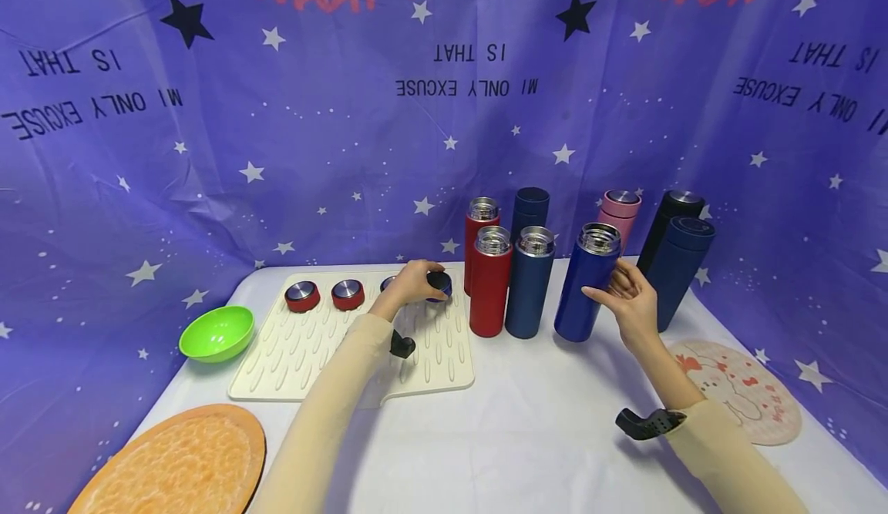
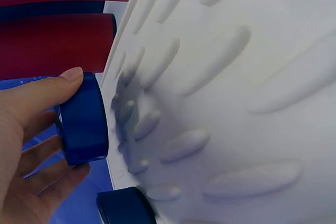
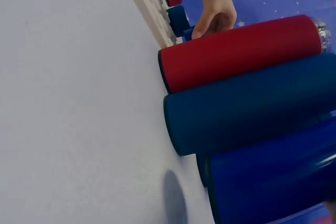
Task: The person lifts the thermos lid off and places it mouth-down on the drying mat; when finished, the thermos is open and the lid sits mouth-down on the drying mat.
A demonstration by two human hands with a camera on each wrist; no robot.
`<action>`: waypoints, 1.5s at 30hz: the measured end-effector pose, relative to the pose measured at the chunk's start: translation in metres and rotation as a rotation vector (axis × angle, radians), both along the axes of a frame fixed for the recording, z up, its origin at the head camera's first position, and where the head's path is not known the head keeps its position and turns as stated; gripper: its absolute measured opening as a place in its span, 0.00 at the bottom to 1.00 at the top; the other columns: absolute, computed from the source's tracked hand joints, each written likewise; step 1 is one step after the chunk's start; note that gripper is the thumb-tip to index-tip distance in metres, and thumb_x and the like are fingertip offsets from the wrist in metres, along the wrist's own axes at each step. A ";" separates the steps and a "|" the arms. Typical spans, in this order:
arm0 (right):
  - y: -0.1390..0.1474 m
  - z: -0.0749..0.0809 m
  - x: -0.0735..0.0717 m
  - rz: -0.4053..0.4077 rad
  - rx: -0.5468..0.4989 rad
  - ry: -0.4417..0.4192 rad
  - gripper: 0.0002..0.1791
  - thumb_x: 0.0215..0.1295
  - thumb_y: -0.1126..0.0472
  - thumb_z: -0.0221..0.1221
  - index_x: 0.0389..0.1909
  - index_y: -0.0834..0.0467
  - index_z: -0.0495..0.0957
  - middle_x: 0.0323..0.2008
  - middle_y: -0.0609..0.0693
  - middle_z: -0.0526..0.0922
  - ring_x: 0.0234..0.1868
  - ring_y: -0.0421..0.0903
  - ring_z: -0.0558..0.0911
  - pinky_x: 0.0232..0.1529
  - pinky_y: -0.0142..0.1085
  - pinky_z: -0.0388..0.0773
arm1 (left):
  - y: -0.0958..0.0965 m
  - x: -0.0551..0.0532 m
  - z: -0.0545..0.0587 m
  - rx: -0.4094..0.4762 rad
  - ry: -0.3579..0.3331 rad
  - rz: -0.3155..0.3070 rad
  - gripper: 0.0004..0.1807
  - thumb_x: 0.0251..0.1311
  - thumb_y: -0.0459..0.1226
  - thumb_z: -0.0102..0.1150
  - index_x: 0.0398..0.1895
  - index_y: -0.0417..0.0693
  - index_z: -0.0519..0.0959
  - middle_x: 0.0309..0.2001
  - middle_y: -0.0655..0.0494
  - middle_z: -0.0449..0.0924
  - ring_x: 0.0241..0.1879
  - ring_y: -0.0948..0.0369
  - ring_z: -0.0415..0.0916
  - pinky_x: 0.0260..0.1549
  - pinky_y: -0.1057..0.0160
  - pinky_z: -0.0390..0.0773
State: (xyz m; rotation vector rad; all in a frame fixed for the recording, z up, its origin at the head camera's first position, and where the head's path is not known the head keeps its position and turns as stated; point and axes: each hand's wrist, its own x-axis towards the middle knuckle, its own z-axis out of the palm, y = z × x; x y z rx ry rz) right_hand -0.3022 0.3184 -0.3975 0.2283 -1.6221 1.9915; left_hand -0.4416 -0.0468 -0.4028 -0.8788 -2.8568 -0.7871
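Observation:
My left hand (image 1: 414, 283) pinches a shiny blue bottle lid (image 2: 86, 119) between thumb and fingers, at the right back part of a cream drying mat (image 1: 433, 375). Whether the lid touches the mat I cannot tell. On the mat, another blue lid (image 2: 123, 206) lies beside it, partly behind my hand in the head view. Two red lids (image 1: 301, 296) with silver tops sit farther left. My right hand (image 1: 633, 302) holds a glossy blue thermos bottle (image 1: 581, 290), lidless and leaning slightly, its steel mouth upward.
Left of that bottle stand a lidless dark blue bottle (image 1: 529, 294) and two lidless red bottles (image 1: 489, 294). Behind are capped navy, pink (image 1: 620, 209) and black bottles. A green bowl (image 1: 217, 334) and orange round mat (image 1: 183, 460) lie left, a pink round mat (image 1: 752, 391) right.

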 end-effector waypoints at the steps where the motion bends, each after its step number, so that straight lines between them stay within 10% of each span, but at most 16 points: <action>1: -0.001 -0.001 -0.002 -0.011 0.008 -0.014 0.35 0.42 0.86 0.66 0.54 0.61 0.75 0.40 0.46 0.79 0.46 0.39 0.78 0.48 0.25 0.77 | 0.001 0.000 0.000 0.001 -0.003 0.004 0.35 0.44 0.39 0.77 0.58 0.38 0.76 0.54 0.43 0.79 0.54 0.49 0.75 0.55 0.55 0.74; 12: -0.008 -0.011 -0.017 -0.078 0.020 -0.097 0.35 0.44 0.84 0.67 0.56 0.62 0.72 0.43 0.43 0.81 0.49 0.39 0.78 0.50 0.25 0.75 | 0.006 -0.002 -0.003 -0.034 -0.031 0.062 0.35 0.46 0.38 0.76 0.60 0.38 0.75 0.56 0.42 0.77 0.55 0.48 0.74 0.56 0.53 0.73; 33: 0.000 -0.025 -0.015 0.034 0.102 -0.101 0.36 0.50 0.80 0.66 0.60 0.59 0.68 0.50 0.42 0.79 0.56 0.38 0.75 0.57 0.26 0.71 | 0.010 -0.001 -0.011 -0.082 -0.073 0.083 0.37 0.50 0.38 0.74 0.64 0.39 0.71 0.61 0.42 0.72 0.59 0.50 0.71 0.60 0.55 0.70; 45: 0.005 -0.020 -0.010 0.063 0.158 -0.086 0.40 0.54 0.76 0.66 0.68 0.61 0.63 0.56 0.45 0.75 0.59 0.39 0.73 0.62 0.29 0.67 | -0.004 0.010 0.001 0.076 -0.015 0.042 0.34 0.52 0.39 0.72 0.63 0.42 0.72 0.62 0.43 0.72 0.60 0.44 0.69 0.56 0.48 0.72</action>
